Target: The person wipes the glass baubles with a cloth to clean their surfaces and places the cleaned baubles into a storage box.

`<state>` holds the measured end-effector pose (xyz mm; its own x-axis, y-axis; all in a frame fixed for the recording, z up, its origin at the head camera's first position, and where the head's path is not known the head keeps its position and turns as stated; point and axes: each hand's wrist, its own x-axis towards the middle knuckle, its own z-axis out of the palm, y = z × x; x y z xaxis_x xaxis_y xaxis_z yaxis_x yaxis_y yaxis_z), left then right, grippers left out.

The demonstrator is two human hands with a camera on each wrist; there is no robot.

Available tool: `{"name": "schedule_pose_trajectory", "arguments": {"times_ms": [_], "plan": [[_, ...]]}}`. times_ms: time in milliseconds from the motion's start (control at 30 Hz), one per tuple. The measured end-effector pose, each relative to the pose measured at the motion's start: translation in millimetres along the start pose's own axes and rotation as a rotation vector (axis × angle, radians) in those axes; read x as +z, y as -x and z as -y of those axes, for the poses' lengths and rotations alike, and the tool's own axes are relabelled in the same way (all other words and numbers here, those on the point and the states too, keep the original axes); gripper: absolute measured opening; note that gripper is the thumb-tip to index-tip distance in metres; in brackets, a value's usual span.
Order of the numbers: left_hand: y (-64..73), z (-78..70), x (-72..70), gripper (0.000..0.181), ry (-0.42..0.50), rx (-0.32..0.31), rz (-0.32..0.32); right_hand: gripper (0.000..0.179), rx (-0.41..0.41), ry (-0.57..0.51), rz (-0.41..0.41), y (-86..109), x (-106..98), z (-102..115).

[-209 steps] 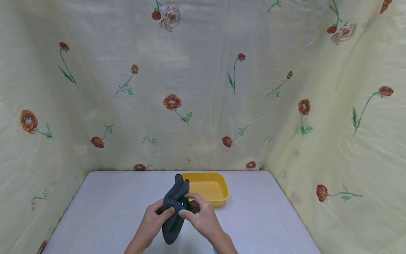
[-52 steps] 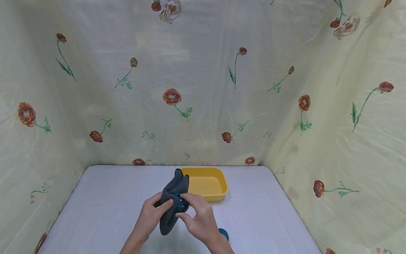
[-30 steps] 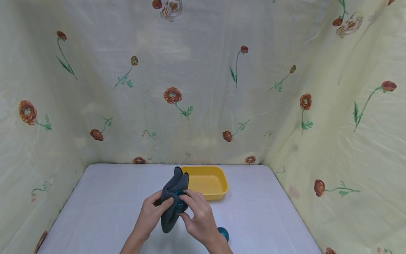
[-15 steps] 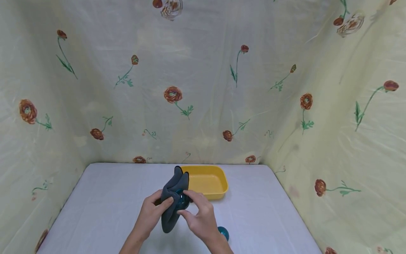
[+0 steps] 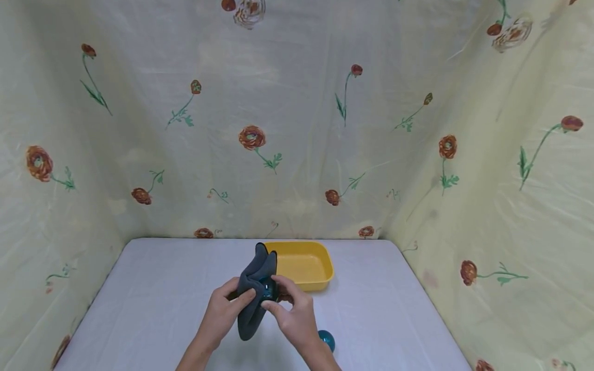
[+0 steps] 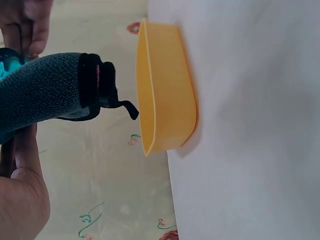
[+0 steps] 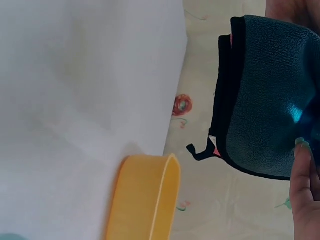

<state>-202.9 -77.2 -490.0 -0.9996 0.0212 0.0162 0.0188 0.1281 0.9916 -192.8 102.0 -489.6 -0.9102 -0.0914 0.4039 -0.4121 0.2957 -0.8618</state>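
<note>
Near the middle of the head view, my left hand [image 5: 221, 312] grips a folded dark grey cloth [image 5: 254, 273] with black edging. A glossy teal ball [image 5: 269, 289] sits against the cloth's fold. My right hand [image 5: 296, 315] pinches this ball between thumb and fingers from the right. The left wrist view shows the fuzzy cloth [image 6: 45, 90], with its hanging loop, beside the shiny ball [image 6: 9, 64]. In the right wrist view the cloth [image 7: 270, 95] covers much of the ball, and a fingertip touches it. Both hands are held above the table.
Behind the hands stands a yellow plastic bin [image 5: 320, 283] on the white-covered table [image 5: 162, 299]. A second teal ball [image 5: 327, 340] lies on the table, partly hidden by my right wrist. Flower-printed sheets [image 5: 297, 103] hang at the back and sides.
My right fingers have shifted their hold on the ball, while the left hand keeps the cloth nearly in place. The second ball shows more than it did 7 seconds ago.
</note>
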Motion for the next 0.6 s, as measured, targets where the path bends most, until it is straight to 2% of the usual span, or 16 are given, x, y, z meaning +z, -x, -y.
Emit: {"name": "schedule_pose_trajectory", "arguments": {"times_ms": [333,500,600], "plan": [[2.2,2.0,1.3,0.031,0.006,0.009,0.004,0.043,0.178,-0.153,0.056,-4.1,-1.9,-4.8],[3.0,2.4,1.6,0.028,0.01,0.0,0.011,0.039,0.251,-0.155,0.073,-5.2,-2.3,-5.6],[2.7,2.4,2.0,0.027,0.01,-0.001,0.012,0.038,0.257,-0.15,0.072,-5.8,-2.6,-6.2]]}}
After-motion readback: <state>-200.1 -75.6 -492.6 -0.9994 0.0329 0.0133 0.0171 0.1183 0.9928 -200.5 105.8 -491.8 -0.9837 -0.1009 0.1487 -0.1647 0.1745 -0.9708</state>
